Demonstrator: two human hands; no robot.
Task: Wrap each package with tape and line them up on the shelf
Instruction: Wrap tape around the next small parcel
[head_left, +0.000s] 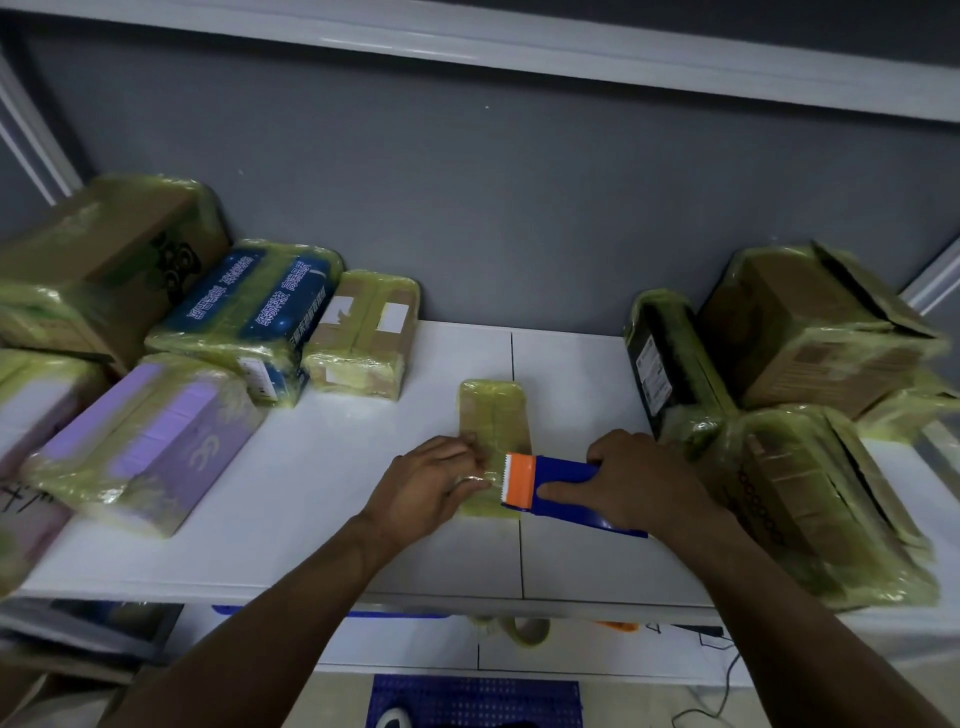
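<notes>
Well left of the hands, finished packages sit toward the back: a purple package (150, 441), a blue package (249, 317), a small brown package (363, 332), all in yellowish tape. They're well apart from the work spot, I'd guess so the middle of the shelf (311, 467) is free for wrapping. My left hand (431, 483) lies on the near end of the small package (493, 415), fingers fairly straight and spread, pressing down, not wrapped round anything. I read that as pinning the box and the tape end so neither slides. The small package lies flat on the shelf, running away from me, near end under and between both hands, far end sticking out past the fingertips. Just right of the left hand, the tape dispenser (561, 488) has its orange toothed edge down on the package top, probably to lay or cut a strip. My right hand (639, 483) is clenched round the blue dispenser body, thumb along its near side. Right of that hand are a black package (660, 364) and a big brown box (810, 332), close together, also taped.
</notes>
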